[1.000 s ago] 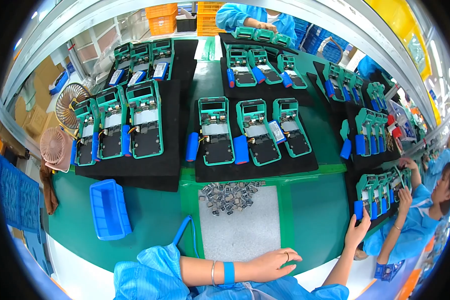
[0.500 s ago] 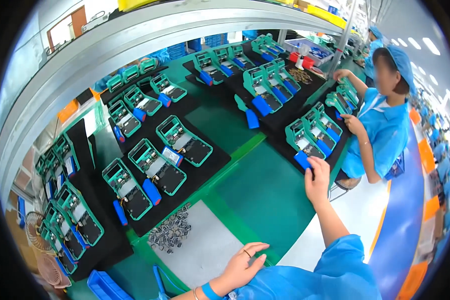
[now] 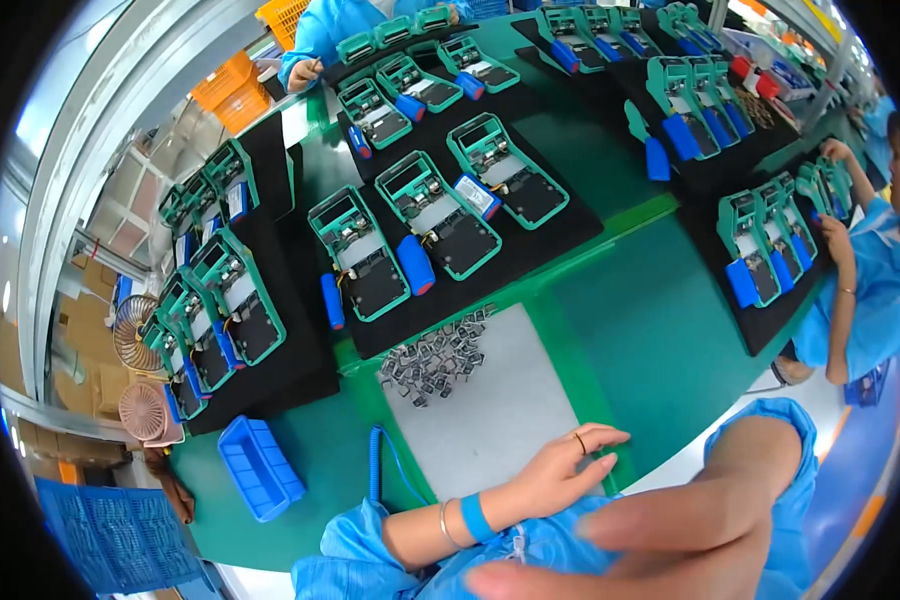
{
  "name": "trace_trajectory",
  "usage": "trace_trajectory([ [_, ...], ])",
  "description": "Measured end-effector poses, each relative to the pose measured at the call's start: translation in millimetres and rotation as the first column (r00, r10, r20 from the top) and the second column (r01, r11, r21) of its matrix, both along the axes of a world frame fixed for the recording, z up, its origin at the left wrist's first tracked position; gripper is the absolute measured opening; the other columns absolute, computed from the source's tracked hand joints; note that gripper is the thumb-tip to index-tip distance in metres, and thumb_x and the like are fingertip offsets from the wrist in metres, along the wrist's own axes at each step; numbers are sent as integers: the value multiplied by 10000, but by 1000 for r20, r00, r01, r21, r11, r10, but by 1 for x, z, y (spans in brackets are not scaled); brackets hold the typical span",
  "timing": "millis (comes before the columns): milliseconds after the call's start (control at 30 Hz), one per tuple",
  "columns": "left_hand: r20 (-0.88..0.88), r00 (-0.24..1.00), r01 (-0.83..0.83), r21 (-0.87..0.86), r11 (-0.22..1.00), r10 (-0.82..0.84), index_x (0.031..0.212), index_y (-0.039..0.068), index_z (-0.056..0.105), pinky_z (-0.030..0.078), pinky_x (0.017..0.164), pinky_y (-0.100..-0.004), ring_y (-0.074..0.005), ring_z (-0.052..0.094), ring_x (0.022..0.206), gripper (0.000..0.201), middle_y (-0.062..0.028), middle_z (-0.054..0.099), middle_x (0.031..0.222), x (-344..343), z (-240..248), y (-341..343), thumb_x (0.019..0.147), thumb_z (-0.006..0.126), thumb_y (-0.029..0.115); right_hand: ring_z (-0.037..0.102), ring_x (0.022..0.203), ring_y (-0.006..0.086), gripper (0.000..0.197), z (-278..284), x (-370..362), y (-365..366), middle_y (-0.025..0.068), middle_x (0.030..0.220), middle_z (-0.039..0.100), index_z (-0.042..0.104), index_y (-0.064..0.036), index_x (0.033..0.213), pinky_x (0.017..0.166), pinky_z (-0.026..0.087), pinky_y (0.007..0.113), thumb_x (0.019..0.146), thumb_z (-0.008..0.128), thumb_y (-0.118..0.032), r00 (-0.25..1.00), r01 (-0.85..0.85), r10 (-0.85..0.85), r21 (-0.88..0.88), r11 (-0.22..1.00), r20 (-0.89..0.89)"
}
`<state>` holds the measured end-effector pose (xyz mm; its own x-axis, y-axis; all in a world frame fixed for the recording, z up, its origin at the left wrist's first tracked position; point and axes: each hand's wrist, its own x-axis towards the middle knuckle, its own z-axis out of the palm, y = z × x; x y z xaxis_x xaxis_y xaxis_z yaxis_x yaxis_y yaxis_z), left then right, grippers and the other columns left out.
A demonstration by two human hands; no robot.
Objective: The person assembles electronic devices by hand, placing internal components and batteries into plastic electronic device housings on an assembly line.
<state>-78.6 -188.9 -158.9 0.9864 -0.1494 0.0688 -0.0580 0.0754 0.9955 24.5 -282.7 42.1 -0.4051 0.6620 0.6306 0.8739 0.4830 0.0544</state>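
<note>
My left hand (image 3: 560,474) lies by the near right edge of a grey mat (image 3: 500,410), fingers stretched out, with nothing in it; a ring and a blue wrist strap (image 3: 476,517) show on it. Close to the camera, my right hand (image 3: 685,535) is large and blurred, its visible fingers apart and holding nothing I can see. On the mat's far left lies a pile of small metal parts (image 3: 435,358). Beyond, on a black pad (image 3: 540,255), sit several green device housings (image 3: 440,215) with circuit boards, wires and blue battery packs (image 3: 415,265).
More housings stand on black pads at the left (image 3: 290,385), far side and right (image 3: 745,315). An empty blue bin (image 3: 260,468) and coiled blue cord (image 3: 375,465) lie near left, by a fan (image 3: 142,412). A co-worker (image 3: 860,260) handles housings at right; another (image 3: 345,35) is across.
My right hand has drawn back from the right-hand black pad toward me. The view has swung, so the table sits farther right in it. My left hand stays by the grey mat.
</note>
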Motion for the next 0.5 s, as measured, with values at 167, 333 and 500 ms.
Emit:
trace_trajectory([
  [167,-37,994,-99,70,993,102,1293,13,595,466,1007,-379,-296,601,1165,338,-174,626,1249,-13,15,32,999,561,177,643,833,113,120,-19,-6,-1,-52,957,715,729,-224,915,795,484,299,865,632,-175,972,76,-45,126,989,-232],
  [333,-28,837,-540,113,834,546,1278,15,601,412,1059,-347,-199,542,1240,316,-104,601,1306,-37,48,109,979,587,115,637,813,112,110,-40,9,14,-53,928,717,723,-213,895,785,482,295,870,624,-174,915,130,5,307,943,-402],
  [500,93,501,-861,153,485,860,1501,31,366,351,1057,-286,-160,439,1295,572,-114,430,1459,-41,56,171,966,565,76,643,1031,282,350,-82,91,52,86,1094,677,711,-107,1133,830,538,399,804,654,-2,772,507,-491,-77,859,-404],
])
